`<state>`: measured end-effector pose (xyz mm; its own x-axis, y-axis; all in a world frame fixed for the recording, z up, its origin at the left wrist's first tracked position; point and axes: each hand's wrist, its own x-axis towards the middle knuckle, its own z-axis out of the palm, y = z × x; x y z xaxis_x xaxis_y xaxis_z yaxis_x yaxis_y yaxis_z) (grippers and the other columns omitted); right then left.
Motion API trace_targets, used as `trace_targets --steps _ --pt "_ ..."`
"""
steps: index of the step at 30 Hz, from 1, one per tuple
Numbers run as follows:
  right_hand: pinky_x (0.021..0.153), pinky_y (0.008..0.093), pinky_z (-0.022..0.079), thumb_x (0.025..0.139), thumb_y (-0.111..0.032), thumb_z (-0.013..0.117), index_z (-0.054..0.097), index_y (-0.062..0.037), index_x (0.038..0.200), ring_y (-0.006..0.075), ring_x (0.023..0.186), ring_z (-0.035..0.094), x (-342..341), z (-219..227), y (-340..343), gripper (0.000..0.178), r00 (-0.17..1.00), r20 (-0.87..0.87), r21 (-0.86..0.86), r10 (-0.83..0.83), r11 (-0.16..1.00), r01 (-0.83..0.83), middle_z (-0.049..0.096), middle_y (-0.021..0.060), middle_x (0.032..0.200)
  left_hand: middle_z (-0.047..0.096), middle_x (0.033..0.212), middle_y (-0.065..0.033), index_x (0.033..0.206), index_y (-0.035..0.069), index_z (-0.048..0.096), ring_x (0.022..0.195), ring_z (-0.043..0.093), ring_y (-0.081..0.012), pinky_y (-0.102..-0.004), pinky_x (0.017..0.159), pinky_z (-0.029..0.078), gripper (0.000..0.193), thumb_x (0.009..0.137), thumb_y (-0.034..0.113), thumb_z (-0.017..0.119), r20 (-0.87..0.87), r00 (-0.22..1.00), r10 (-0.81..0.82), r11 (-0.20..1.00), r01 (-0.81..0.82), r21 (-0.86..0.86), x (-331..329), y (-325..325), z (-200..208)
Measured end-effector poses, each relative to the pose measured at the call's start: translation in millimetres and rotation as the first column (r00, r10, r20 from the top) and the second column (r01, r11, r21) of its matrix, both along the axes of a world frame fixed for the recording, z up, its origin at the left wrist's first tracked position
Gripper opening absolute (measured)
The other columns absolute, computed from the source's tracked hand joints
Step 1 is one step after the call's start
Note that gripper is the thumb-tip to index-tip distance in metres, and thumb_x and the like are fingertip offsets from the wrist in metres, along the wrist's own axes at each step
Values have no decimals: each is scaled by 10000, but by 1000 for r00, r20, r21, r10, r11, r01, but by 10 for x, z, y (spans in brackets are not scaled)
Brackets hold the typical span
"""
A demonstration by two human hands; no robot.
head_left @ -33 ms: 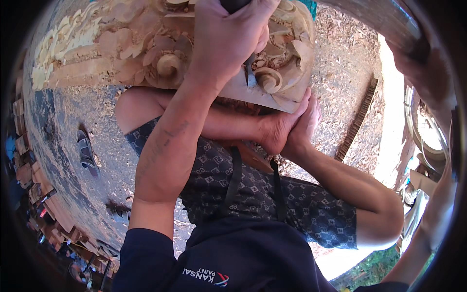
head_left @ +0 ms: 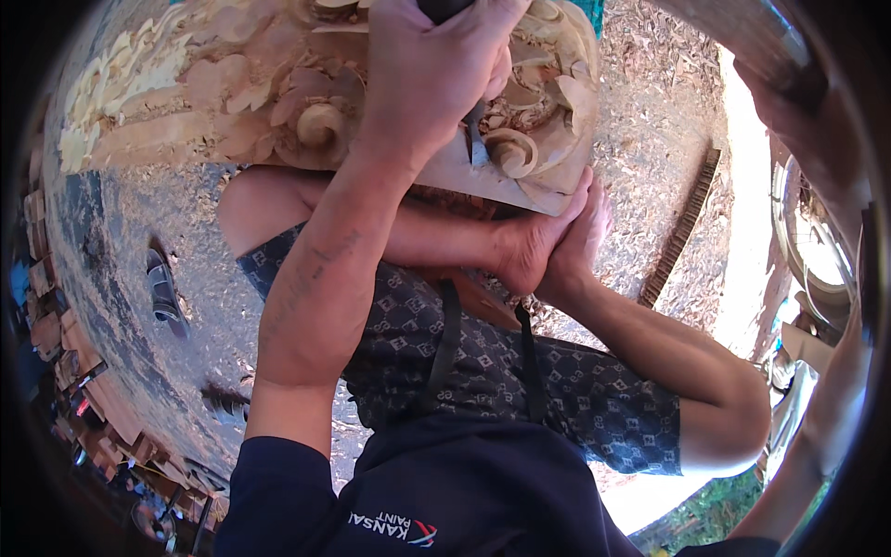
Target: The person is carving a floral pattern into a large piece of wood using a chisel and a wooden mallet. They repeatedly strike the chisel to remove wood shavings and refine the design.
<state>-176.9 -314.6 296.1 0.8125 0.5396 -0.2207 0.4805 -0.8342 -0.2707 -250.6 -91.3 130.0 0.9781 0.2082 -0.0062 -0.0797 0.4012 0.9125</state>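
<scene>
My left hand [head_left: 432,79] is wrapped around the dark handle of a chisel [head_left: 477,147]. The metal blade points down onto a flat part of a carved wooden panel [head_left: 445,174], beside a raised scroll [head_left: 513,152]. Leaf and curl shapes in relief cover much of the panel, with loose chips in its hollows. At the upper right edge, my right hand [head_left: 807,130] is closed around a thick brown wooden mallet [head_left: 733,30], raised apart from the chisel. That hand is blurred and partly dark, and the mallet's far end is cut off by the frame.
My bare feet [head_left: 571,232] lie against the panel's near right corner. Wood shavings [head_left: 654,102] litter the ground. A ridged brown strip [head_left: 682,227] lies at right, near a wheel rim [head_left: 812,241]. On the left are a sandal [head_left: 164,292] and piled wood pieces [head_left: 102,399].
My right hand and the mallet have shifted slightly up and to the right. My left hand has edged slightly left, while the chisel blade stays at nearly the same spot on the panel.
</scene>
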Motion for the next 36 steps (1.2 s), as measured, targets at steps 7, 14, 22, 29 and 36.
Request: trace_targets --steps 7,14,22,29,36 --pt "1116 463 532 1033 -454 667 538 -116 1548 297 1315 642 151 -127 -351 630 988 -8 108 -155 982 155 638 123 1493 522 605 31 871 82 610 456 449 -65 -270 416 317 253 1109 107 693 -27 998 52 998 -53 -39 15 9 -39" --pt "1128 472 517 1042 -528 632 539 -128 1538 293 1319 631 228 -432 -446 644 944 -103 267 -314 905 330 634 118 1491 470 582 28 842 81 565 450 434 -70 -283 405 289 293 1110 105 679 -28 991 129 988 -131 -82 -101 80 -105" --pt "1142 482 499 1053 -612 592 540 -142 1527 289 1324 618 -287 -1542 -91 670 508 -659 454 -554 246 857 629 111 1487 450 599 30 814 122 507 447 422 -87 -294 415 311 346 1121 120 668 -27 971 238 959 -239 -154 -213 261 -414" --pt "1154 491 484 1062 -685 557 541 -154 1517 285 1328 607 -1475 -2537 156 700 52 -934 218 -352 -449 866 625 106 1485 476 600 29 804 131 544 452 448 -90 -296 425 325 344 1123 142 673 62 980 191 936 -162 -314 -219 153 -277" --pt "1153 493 491 1086 -699 522 545 -149 1512 293 1321 616 -1685 -2373 306 696 48 -955 189 -292 -478 858 626 109 1478 598 707 -29 859 65 605 610 544 -132 -318 607 474 276 1097 159 710 89 954 286 949 -269 -165 -356 146 -241"
